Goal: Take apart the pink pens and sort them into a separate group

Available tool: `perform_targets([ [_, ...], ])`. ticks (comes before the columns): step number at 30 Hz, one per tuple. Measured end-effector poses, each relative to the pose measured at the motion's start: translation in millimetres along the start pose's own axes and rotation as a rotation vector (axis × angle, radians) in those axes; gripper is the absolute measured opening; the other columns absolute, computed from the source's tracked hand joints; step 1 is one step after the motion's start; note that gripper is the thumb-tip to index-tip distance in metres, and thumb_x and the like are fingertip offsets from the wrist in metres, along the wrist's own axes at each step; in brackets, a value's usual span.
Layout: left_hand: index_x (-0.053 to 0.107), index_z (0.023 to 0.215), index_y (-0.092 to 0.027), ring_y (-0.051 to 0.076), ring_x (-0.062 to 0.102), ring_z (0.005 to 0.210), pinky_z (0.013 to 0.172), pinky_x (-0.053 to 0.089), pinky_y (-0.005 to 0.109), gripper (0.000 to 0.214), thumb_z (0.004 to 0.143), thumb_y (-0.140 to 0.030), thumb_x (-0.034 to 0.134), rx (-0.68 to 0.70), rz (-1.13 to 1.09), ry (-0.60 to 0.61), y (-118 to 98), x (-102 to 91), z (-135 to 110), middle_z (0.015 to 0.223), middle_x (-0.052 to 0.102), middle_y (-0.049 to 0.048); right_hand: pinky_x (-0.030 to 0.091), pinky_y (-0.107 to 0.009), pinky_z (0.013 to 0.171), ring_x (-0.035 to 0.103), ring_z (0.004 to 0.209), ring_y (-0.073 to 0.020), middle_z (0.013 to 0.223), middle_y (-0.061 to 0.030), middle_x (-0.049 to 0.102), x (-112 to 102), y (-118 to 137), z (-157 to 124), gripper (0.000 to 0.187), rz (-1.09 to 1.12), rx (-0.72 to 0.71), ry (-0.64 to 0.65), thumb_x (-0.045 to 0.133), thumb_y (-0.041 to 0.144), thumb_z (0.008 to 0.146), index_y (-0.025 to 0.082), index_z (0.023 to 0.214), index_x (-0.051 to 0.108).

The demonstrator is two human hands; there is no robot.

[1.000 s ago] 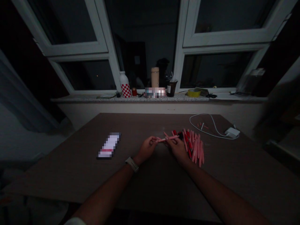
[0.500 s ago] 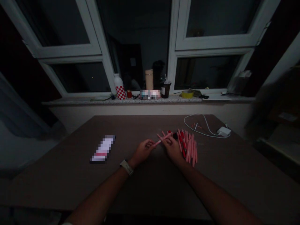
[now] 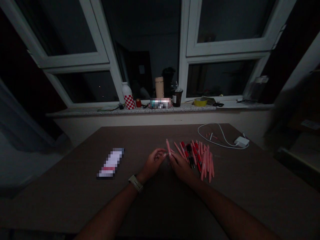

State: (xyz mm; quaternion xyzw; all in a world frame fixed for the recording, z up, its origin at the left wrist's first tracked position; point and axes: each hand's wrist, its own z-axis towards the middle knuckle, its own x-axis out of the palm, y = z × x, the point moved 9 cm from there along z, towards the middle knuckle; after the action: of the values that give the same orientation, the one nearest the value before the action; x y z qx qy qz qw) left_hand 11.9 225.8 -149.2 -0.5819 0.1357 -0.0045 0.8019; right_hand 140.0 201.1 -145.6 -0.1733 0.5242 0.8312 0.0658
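Observation:
A pink pen (image 3: 168, 144) stands nearly upright in the fingers of my right hand (image 3: 180, 165), its lower end hidden by them. My left hand (image 3: 153, 162), with a watch (image 3: 135, 183) on the wrist, is curled just left of that pen. Its thumb and fingertips are closed close to the right fingertips; what they hold, if anything, is too small to make out. To the right of my right hand lies a pile of pink pens (image 3: 207, 163), with several red pens (image 3: 197, 153) and dark pens (image 3: 189, 150) among them.
A phone (image 3: 111, 163) lies on the table (image 3: 75, 186) at the left. At the back right are a white charger (image 3: 241, 141) with its looped cable and a few small parts (image 3: 211, 136). Bottles, a drink cup (image 3: 177, 97) and yellow tape (image 3: 200, 102) stand along the windowsill (image 3: 100, 112).
The pen in my right hand has swung from slanting to nearly upright. My right hand has moved slightly left and down, away from the pile, uncovering more dark pens. The view has tilted slightly up.

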Motion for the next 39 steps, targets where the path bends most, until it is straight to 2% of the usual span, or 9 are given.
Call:
perform_targets([
  [2, 0.062, 0.102, -0.016, 0.017, 0.061, 0.087, 0.076, 0.047, 0.027, 0.036, 0.082, -0.045, 0.062, -0.015, -0.063, 0.020, 4, 0.9, 2, 0.097, 0.066, 0.0066, 0.043, -0.034, 0.093, 0.060, 0.104, -0.0204, 0.109, -0.0056, 0.067, 5, 7, -1, 0.033, -0.022, -0.050, 0.040, 0.038, 0.039, 0.098, 0.024, 0.111, 0.065],
  [5, 0.064, 0.095, -0.014, 0.014, 0.057, 0.071, 0.062, 0.043, 0.023, 0.037, 0.080, -0.048, 0.063, -0.075, -0.129, -0.016, 13, -4.0, 3, 0.082, 0.064, 0.0036, 0.043, -0.032, 0.091, 0.061, 0.100, -0.0196, 0.105, -0.0057, 0.068, 6, 7, -1, 0.031, -0.041, -0.058, 0.037, 0.042, 0.038, 0.097, 0.022, 0.104, 0.068],
  [8, 0.064, 0.094, -0.014, 0.009, 0.043, 0.053, 0.049, 0.031, 0.020, 0.038, 0.080, -0.049, 0.062, -0.125, -0.189, -0.072, 22, -10.7, 5, 0.063, 0.050, -0.0032, 0.045, -0.027, 0.072, 0.061, 0.080, -0.0180, 0.086, -0.0039, 0.068, 9, -6, 0, 0.030, -0.072, 0.011, 0.060, 0.045, 0.038, 0.095, 0.019, 0.095, 0.068],
  [10, 0.064, 0.094, -0.014, 0.007, 0.039, 0.051, 0.047, 0.028, 0.019, 0.038, 0.081, -0.049, 0.062, -0.135, -0.216, -0.102, 24, -14.2, 5, 0.061, 0.045, -0.0046, 0.041, -0.024, 0.060, 0.058, 0.068, -0.0161, 0.075, -0.0016, 0.065, 12, -12, -1, 0.031, -0.072, 0.055, 0.092, 0.044, 0.039, 0.095, 0.019, 0.093, 0.067],
  [12, 0.064, 0.093, -0.014, 0.007, 0.039, 0.053, 0.048, 0.028, 0.019, 0.038, 0.080, -0.049, 0.062, -0.143, -0.226, -0.113, 25, -15.7, 6, 0.063, 0.045, -0.0041, 0.038, -0.023, 0.055, 0.055, 0.061, -0.0147, 0.068, 0.0002, 0.062, 13, -15, -1, 0.033, -0.057, 0.078, 0.119, 0.043, 0.041, 0.095, 0.019, 0.087, 0.066],
  [17, 0.064, 0.104, -0.013, 0.008, 0.041, 0.054, 0.048, 0.030, 0.020, 0.049, 0.078, -0.054, 0.063, -0.182, -0.272, -0.083, 27, -12.4, 6, 0.066, 0.048, -0.0029, 0.039, -0.022, 0.054, 0.055, 0.058, -0.0138, 0.063, 0.0012, 0.059, 17, -13, -1, 0.038, 0.025, 0.117, 0.171, 0.042, 0.043, 0.095, 0.019, 0.076, 0.065],
  [23, 0.062, 0.087, -0.015, 0.007, 0.042, 0.052, 0.048, 0.031, 0.019, 0.041, 0.077, -0.054, 0.065, -0.173, -0.319, -0.124, 29, -14.8, 6, 0.064, 0.049, -0.0034, 0.038, -0.022, 0.053, 0.053, 0.055, -0.0125, 0.062, 0.0010, 0.060, 18, -14, -1, 0.044, 0.130, 0.160, 0.216, 0.043, 0.049, 0.094, 0.019, 0.071, 0.064],
  [29, 0.063, 0.095, -0.014, 0.006, 0.042, 0.053, 0.047, 0.031, 0.018, 0.042, 0.078, -0.052, 0.066, -0.184, -0.410, -0.076, 31, -9.2, 6, 0.065, 0.048, -0.0037, 0.037, -0.021, 0.053, 0.052, 0.055, -0.0119, 0.063, 0.0018, 0.058, 22, -20, -2, 0.043, 0.177, 0.159, 0.260, 0.044, 0.052, 0.093, 0.018, 0.076, 0.064],
  [39, 0.058, 0.078, -0.015, 0.006, 0.037, 0.050, 0.044, 0.027, 0.018, 0.040, 0.076, -0.054, 0.066, -0.186, -0.312, -0.122, 31, -11.5, 6, 0.060, 0.046, -0.0041, 0.033, -0.021, 0.053, 0.049, 0.054, -0.0116, 0.057, 0.0033, 0.052, 15, -21, 0, 0.045, -0.004, 0.112, 0.188, 0.041, 0.050, 0.095, 0.018, 0.068, 0.060],
])
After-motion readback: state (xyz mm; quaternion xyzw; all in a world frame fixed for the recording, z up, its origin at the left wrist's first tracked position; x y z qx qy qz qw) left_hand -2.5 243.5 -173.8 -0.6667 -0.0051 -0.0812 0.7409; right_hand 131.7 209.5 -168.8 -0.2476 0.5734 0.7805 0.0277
